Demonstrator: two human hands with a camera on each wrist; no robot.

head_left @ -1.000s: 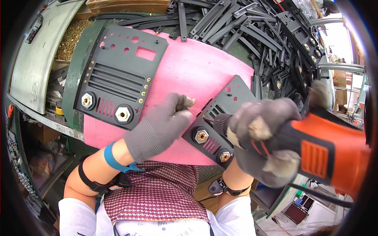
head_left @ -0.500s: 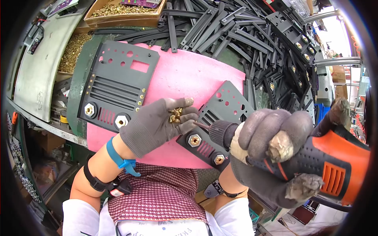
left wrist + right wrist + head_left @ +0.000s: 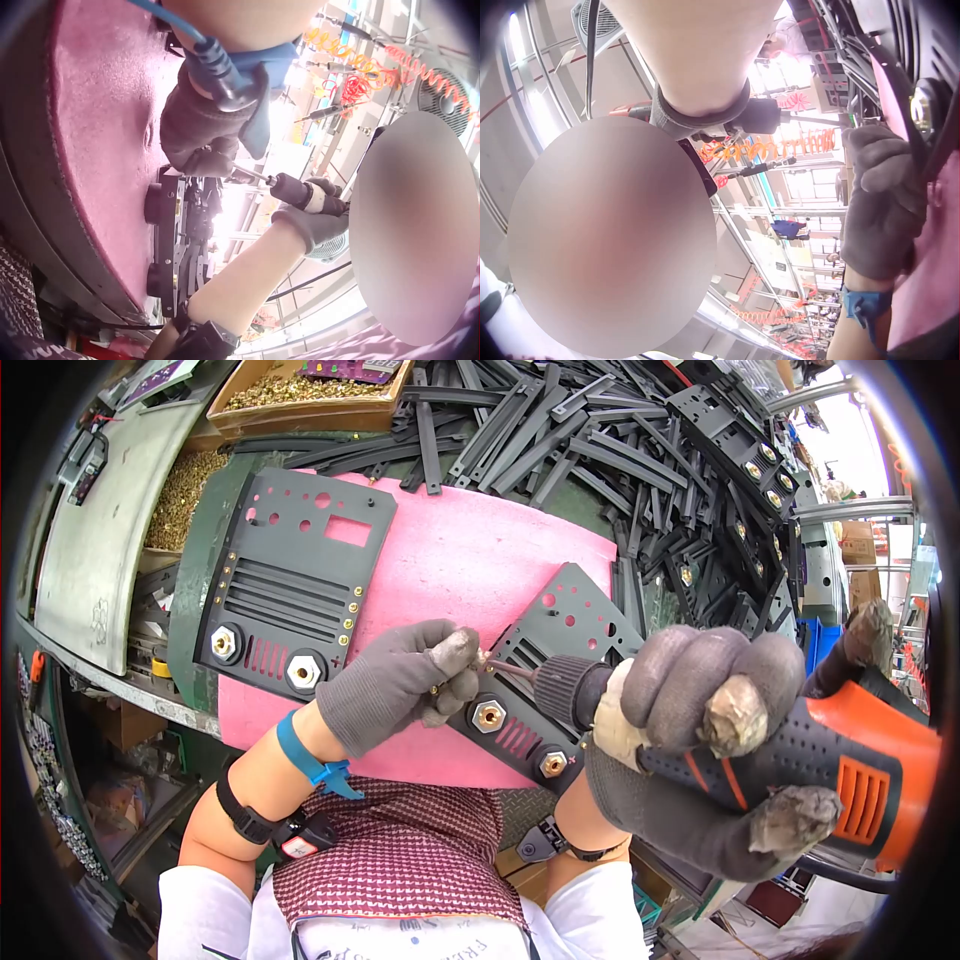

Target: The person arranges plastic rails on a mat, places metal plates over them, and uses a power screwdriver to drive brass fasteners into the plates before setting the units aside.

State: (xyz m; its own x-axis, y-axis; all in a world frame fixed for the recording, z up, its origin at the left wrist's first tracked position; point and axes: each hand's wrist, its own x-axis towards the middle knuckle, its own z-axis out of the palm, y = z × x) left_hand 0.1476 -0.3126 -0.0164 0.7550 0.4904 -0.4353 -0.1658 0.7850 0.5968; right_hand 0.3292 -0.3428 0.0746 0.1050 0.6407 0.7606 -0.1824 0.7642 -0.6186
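My gloved left hand (image 3: 400, 680) is curled around small brass screws, mostly hidden in the fingers. Its thumb and forefinger pinch one brass screw (image 3: 486, 659) at the tip of a long driver bit (image 3: 512, 669). The bit sits in an orange and black electric screwdriver (image 3: 868, 770), which my gloved right hand (image 3: 700, 720) grips around its front body. Below the bit, a black metal panel (image 3: 575, 622) with two brass-centred sockets lies tilted on a pink mat (image 3: 450, 550). A second black panel (image 3: 300, 545), with brass screws along both slotted sides, lies left of my left hand.
Black metal strips (image 3: 600, 450) are heaped behind the mat, with more black panels (image 3: 745, 450) at the back right. A cardboard box (image 3: 310, 410) of brass pieces stands at the back left. The screwdriver's cable (image 3: 850, 872) hangs at the right.
The left hand has turned from palm up, showing brass screws, to a pinch with one screw at the bit. The screwdriver has stayed nearly in place over the last half second.
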